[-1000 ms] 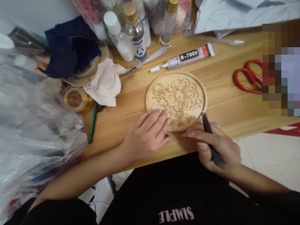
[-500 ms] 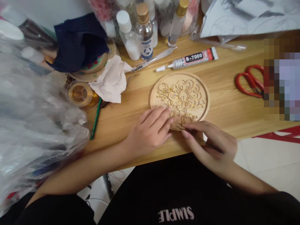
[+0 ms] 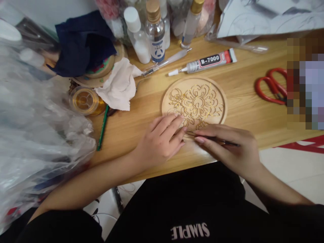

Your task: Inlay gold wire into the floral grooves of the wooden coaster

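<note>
A round wooden plate (image 3: 165, 98) with a raised rim lies on the table, bearing a flower pattern outlined in gold wire (image 3: 198, 101). My left hand (image 3: 162, 140) rests across its lower left edge with the fingers stretched out, hiding part of the pattern. My right hand (image 3: 233, 141) pinches dark tweezers (image 3: 215, 137) between thumb and fingers. Their thin tips point left over the plate's near rim, close to my left fingertips. Whether the tips grip anything is too small to make out.
Behind the plate lie a B-7000 glue tube (image 3: 210, 62) and a pen-like tool (image 3: 167, 62), with bottles (image 3: 155, 37) farther back. Red-handled scissors (image 3: 270, 86) lie right. At left are a wire spool (image 3: 86, 100), a green pencil (image 3: 102, 128), a crumpled cloth (image 3: 118, 86) and plastic bags (image 3: 37, 125).
My right hand has turned slightly, so the tweezers lie flatter and their tips sit a little farther left, nearer my left fingers. My left hand stays in place on the plate.
</note>
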`<state>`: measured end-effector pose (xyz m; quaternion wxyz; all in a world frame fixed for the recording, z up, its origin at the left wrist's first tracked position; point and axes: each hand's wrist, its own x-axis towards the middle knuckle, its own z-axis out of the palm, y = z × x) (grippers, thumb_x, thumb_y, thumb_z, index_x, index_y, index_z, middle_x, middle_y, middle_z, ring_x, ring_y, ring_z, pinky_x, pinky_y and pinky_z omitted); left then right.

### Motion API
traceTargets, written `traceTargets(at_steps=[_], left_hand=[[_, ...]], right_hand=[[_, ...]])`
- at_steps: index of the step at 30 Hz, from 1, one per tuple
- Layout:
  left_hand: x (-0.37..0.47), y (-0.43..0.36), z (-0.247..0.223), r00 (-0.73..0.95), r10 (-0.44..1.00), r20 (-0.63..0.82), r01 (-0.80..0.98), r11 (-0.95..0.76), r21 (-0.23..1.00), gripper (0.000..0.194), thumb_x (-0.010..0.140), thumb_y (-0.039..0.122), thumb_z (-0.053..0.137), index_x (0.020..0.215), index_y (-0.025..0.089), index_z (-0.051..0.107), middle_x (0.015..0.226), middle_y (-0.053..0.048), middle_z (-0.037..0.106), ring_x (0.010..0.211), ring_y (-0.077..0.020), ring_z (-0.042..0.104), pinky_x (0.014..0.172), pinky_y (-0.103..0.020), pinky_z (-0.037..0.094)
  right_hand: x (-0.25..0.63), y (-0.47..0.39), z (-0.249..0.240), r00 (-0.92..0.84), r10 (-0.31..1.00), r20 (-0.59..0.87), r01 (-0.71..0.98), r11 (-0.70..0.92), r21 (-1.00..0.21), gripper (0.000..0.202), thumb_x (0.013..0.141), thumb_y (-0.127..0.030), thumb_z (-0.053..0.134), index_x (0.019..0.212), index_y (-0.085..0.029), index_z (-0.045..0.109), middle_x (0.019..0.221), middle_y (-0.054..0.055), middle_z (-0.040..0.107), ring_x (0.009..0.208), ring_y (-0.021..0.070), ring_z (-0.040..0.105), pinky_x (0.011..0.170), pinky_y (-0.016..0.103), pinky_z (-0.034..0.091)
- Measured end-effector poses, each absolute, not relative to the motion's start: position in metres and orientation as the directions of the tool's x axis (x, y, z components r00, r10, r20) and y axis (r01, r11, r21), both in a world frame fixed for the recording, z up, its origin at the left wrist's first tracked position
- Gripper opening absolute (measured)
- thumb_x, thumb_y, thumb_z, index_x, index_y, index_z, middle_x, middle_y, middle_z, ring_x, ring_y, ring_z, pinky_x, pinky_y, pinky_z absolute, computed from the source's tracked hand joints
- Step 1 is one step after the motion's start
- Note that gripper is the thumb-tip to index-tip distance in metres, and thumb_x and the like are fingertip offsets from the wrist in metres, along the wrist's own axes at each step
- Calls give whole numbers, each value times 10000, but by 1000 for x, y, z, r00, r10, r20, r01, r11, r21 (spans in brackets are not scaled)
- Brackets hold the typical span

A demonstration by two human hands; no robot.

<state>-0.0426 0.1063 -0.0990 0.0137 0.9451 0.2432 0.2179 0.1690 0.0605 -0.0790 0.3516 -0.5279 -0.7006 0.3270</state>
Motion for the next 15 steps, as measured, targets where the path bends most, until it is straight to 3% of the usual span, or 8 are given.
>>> traceTargets(at_steps=[7, 15], left_hand=[[-42, 106, -102, 774, 469, 425, 456, -879, 139, 253, 871, 259, 656, 1049, 79, 670, 1176, -182, 683, 1097, -324, 649, 888, -439, 556], [-42, 106, -105, 766, 484, 424, 459, -873, 168, 223, 884, 238, 637, 1049, 89, 656, 1167, -187, 679, 1122, -304, 631, 896, -440, 547]], right_hand=[[186, 85, -75, -400, 900, 171, 425, 347, -836, 183, 820, -147, 708, 981, -231, 724, 905, -1, 771, 817, 128, 727, 736, 228, 590], [200, 108, -69, -593, 801, 83, 387, 374, -843, 161, 884, -195, 639, 1019, -220, 722, 873, 18, 746, 791, 118, 717, 688, 203, 555]])
